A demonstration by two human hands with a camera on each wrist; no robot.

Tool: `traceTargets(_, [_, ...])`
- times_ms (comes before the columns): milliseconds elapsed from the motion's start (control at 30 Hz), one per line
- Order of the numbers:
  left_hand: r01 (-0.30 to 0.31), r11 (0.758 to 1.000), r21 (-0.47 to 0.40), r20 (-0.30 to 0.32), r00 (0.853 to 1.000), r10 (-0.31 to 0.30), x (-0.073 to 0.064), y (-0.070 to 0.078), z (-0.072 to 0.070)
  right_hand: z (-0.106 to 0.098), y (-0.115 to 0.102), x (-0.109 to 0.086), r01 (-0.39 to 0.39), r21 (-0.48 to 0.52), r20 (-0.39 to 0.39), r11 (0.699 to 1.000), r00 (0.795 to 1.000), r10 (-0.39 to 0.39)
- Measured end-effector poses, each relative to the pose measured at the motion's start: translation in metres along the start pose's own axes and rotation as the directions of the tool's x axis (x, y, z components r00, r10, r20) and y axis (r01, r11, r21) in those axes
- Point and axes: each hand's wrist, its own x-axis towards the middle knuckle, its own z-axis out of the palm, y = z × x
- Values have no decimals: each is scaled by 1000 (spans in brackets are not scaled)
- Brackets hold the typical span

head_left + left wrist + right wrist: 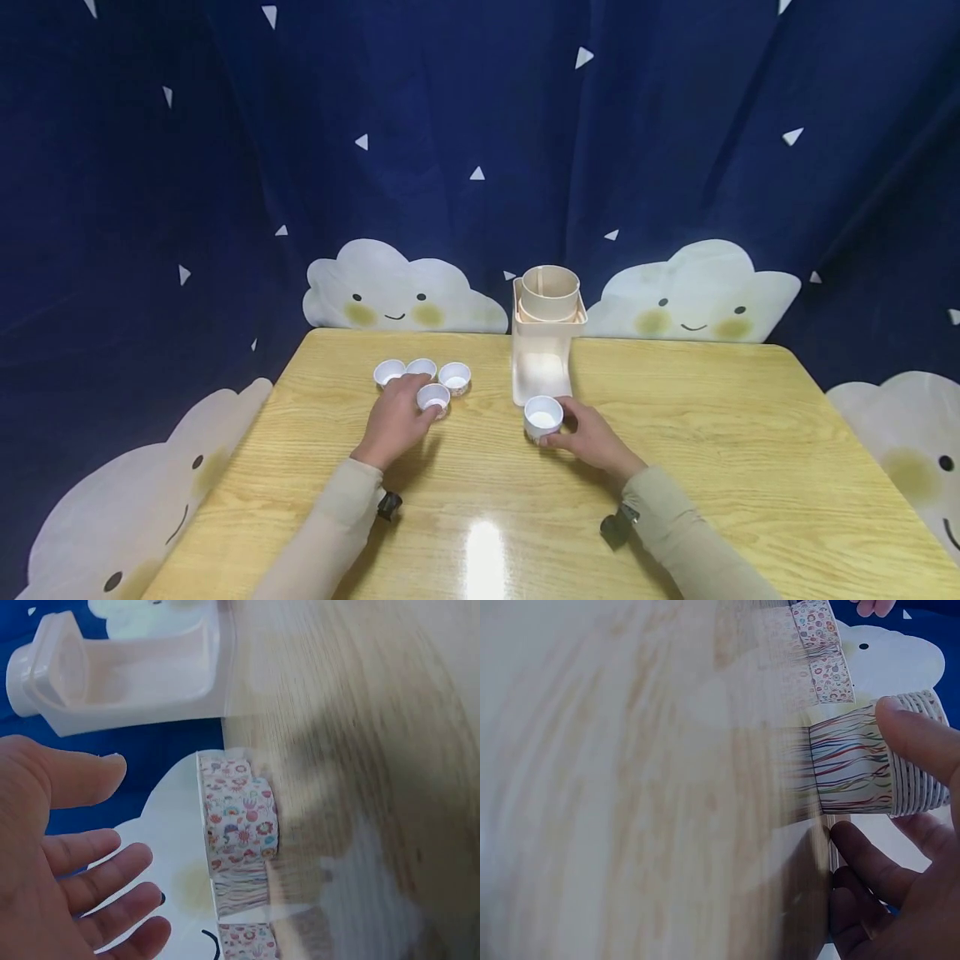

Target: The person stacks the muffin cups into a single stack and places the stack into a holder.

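My right hand (592, 435) grips a short stack of paper cups (855, 765) printed with wavy coloured stripes. In the right wrist view the thumb lies over the stacked rims, with fingers on the opposite side. The stack stands on the table just in front of a cream plastic holder (542, 367). My left hand (393, 421) is beside several white-lined paper cups (454, 379) left of the holder. The left wrist view shows its thumb and fingers spread, with nothing between them. Beyond them the cups (240, 825) carry small colourful prints, one of them stripes.
The holder has a round open tube (551, 292) on top and a tray-like base. All stands on a wooden table (675, 417). Behind it hangs a dark blue curtain (450, 100) with white triangles and cloud shapes. A camera strap (388, 505) sits on the left wrist.
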Motion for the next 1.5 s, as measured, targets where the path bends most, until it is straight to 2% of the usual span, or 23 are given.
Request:
traceTargets(167, [35,999,23,4,999,-35,1,-6,0,0,-2,0,-4,1,3,1000,1000,4])
traceTargets(400, [40,998,43,31,999,-41,0,-10,3,0,-2,0,-16,-1,-5,1000,1000,16])
traceTargets(700, [109,992,63,64,992,-113,0,-15,9,0,-1,0,-6,-2,-8,1000,1000,6])
traceTargets(1100, [88,995,52,32,995,-90,4,-17,17,-1,1,0,-11,-2,-10,1000,1000,11])
traceTargets(1333, [131,989,69,44,990,-134,5,-15,18,-1,0,0,4,-6,-13,1000,1000,-4])
traceTargets(1500, [139,988,69,56,988,-143,6,-16,19,0,3,1,-3,7,-11,1000,1000,3])
